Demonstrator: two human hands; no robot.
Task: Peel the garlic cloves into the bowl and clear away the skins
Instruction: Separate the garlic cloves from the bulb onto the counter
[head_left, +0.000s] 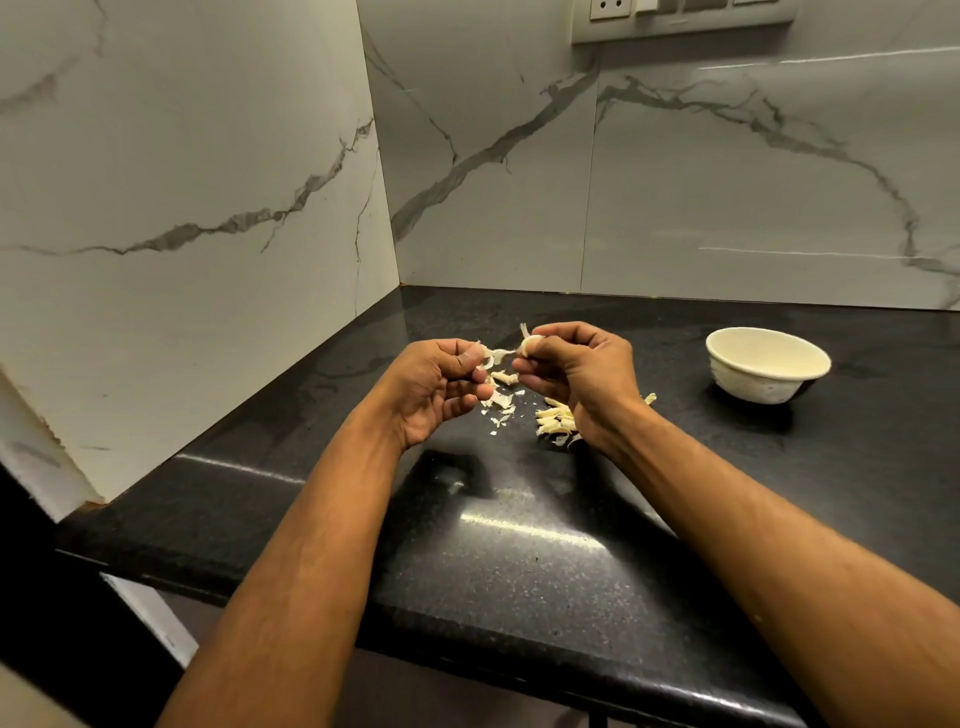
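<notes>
The right hand (576, 369) pinches a garlic clove (532, 344) above the table (519, 545); left hand (436, 387) fingers pinch its skin (493, 356). Skins (556, 420) litter the table, uncleared. The bowl (768, 364) looks empty.

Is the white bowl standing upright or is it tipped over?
Upright. The bowl rests on its base on the black counter, rim facing up. Its contents cannot be told.
</notes>
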